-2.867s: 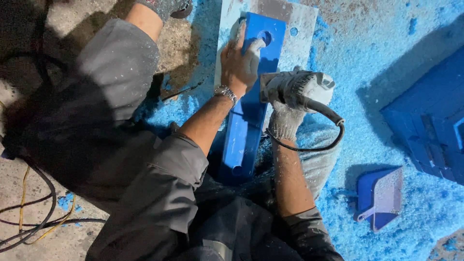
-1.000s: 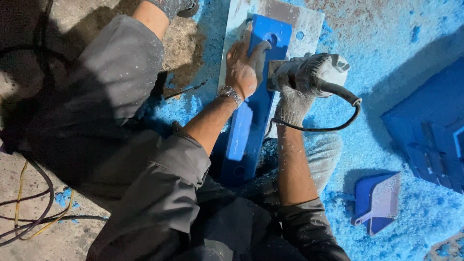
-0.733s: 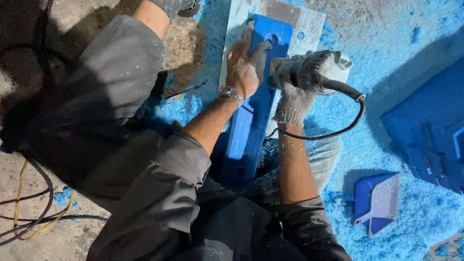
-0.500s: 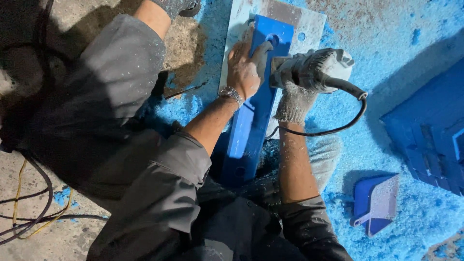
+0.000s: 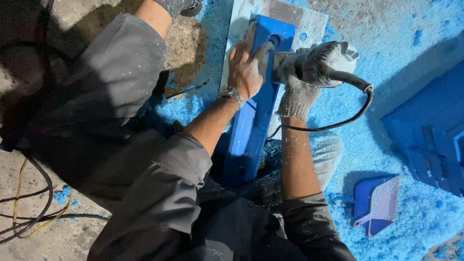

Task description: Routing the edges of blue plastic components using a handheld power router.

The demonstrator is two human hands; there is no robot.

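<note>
A long blue plastic bar (image 5: 253, 113) lies on a pale grey board (image 5: 290, 17), running away from me, with a round hole near its far end. My left hand (image 5: 246, 65), bare with a wristwatch, presses flat on the bar's far part. My right hand (image 5: 297, 92), in a knitted grey glove, grips a grey corded power tool (image 5: 319, 63) whose head is against the bar's right edge, next to my left fingers. The tool's black cable (image 5: 338, 123) loops right and back toward my arm.
Blue shavings (image 5: 386, 38) cover the floor on the right. A stack of blue parts (image 5: 430, 130) lies at the right edge, a small blue dustpan-like piece (image 5: 374, 203) near my right knee. Black and yellow cables (image 5: 29, 203) lie on bare concrete at left.
The power tool and my right hand have shifted up along the bar's right edge toward its far end. My left hand has stayed pressed on the bar.
</note>
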